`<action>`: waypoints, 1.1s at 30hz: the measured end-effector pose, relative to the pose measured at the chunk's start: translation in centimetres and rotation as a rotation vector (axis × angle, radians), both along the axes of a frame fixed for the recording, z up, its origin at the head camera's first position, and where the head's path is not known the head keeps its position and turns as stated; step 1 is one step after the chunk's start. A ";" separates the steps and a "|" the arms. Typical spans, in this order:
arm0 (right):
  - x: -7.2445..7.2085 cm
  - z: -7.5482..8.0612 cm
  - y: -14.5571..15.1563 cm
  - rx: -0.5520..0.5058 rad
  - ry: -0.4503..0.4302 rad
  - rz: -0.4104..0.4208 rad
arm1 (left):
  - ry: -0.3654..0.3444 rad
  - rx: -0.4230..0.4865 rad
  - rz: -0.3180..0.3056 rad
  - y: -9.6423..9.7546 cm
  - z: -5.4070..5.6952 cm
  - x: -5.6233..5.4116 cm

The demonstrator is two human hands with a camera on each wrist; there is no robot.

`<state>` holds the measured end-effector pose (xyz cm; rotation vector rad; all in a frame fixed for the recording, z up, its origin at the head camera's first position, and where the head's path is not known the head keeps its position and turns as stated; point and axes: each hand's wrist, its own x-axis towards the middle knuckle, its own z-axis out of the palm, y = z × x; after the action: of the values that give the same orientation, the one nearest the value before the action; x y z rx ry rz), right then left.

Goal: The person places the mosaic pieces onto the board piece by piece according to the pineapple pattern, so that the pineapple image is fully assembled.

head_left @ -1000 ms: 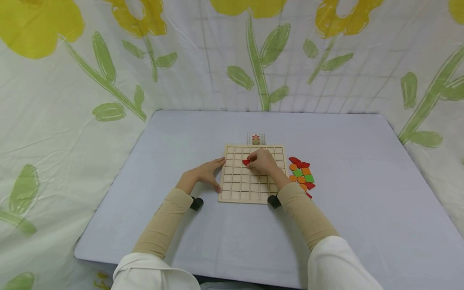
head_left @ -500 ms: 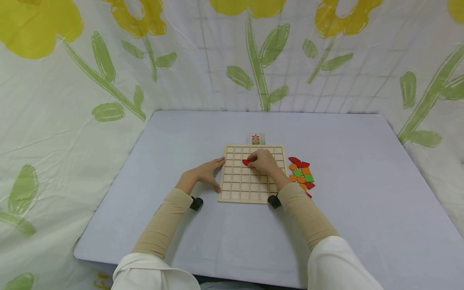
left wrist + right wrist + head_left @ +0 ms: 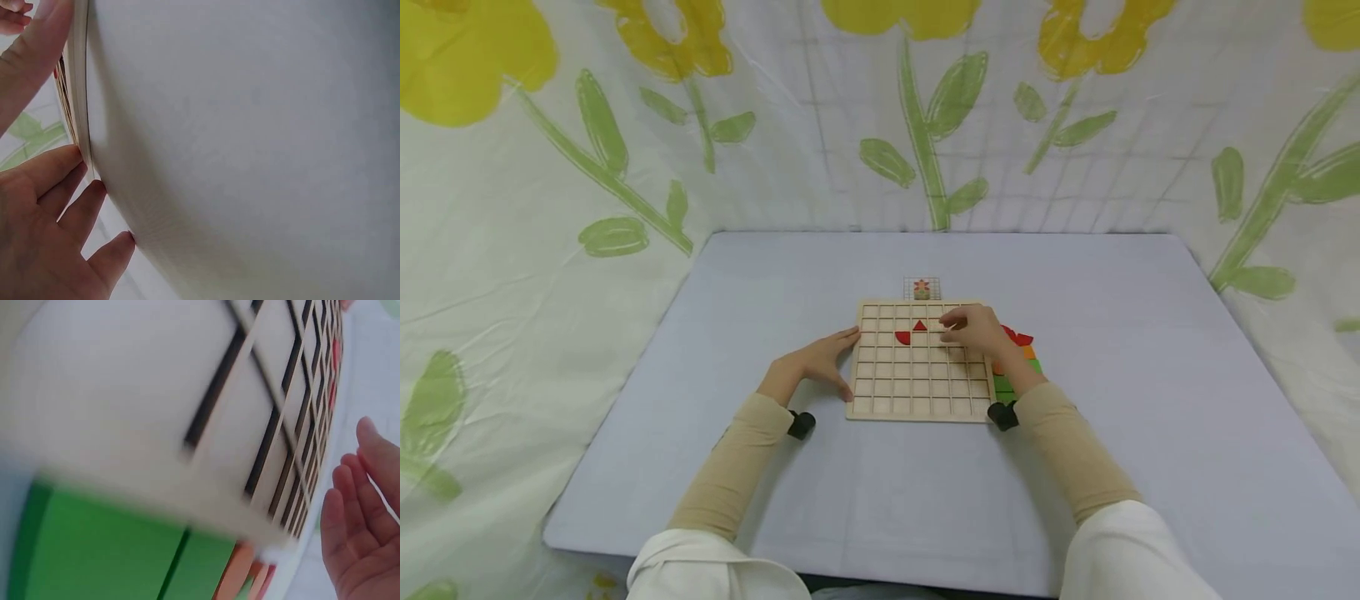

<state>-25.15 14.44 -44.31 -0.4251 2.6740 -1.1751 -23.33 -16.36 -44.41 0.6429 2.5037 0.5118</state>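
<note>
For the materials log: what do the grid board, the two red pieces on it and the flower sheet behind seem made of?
Grid board: probably wood, matte; pale tan, with dark brown sides to its dividers.
Red pieces: painted wood or plastic; the even, solid colour leaves it open.
Flower sheet: thin plastic or fabric, faintly glossy; it wrinkles, and grid lines show through.

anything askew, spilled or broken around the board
Nothing stands out: the board looks undamaged where visible, a red quarter circle and red triangle lie in separate cells, and loose pieces sit together beside it.
</note>
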 end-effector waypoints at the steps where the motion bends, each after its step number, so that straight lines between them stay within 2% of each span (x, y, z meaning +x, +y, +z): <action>1: 0.1 0.2 0.7 -0.001 -0.011 -0.011 | 0.001 0.001 0.000 0.0 0.0 0.0; 7: 1.0 0.3 4.9 -0.019 -0.044 -0.089 | 0.003 0.009 0.000 0.1 -0.1 0.1; 14: 2.1 -0.2 8.9 0.070 -0.067 -0.137 | 0.002 0.015 -0.004 0.0 -0.2 0.0; 17: 2.5 -0.3 10.2 0.098 -0.087 -0.133 | 0.005 0.014 -0.010 0.0 -0.2 0.0; 24: 2.7 -0.7 11.5 0.150 -0.109 -0.108 | 0.003 0.018 -0.013 0.0 -0.1 0.0; 33: 2.6 -1.0 11.7 0.137 -0.121 -0.145 | 0.007 0.011 -0.015 0.0 -0.1 -0.1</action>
<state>-22.51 26.19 -45.27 -0.1360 2.6950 -1.0092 -23.46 -16.38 -44.49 0.6683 2.5021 0.5193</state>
